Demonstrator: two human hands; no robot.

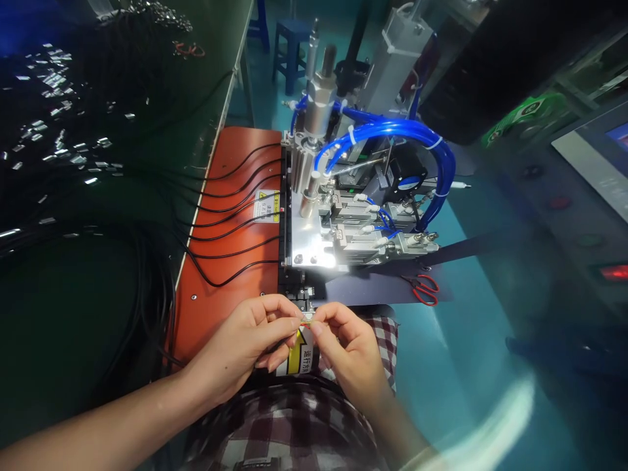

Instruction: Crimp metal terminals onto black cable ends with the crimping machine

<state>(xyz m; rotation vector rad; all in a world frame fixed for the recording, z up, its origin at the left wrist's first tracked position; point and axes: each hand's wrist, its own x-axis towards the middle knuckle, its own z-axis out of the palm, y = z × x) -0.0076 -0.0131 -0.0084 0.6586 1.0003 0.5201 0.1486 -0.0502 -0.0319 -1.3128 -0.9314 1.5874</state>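
- Thin wires [307,322]: short and fine, with yellow-green and red showing; their ends are too small to make out.
- They sit between both hands' fingertips, above the yellow arrow label [294,356].
- Left hand [267,330]: thumb and forefinger pinched on them.
- Right hand [348,340]: fingertips closed narrowly on them too.
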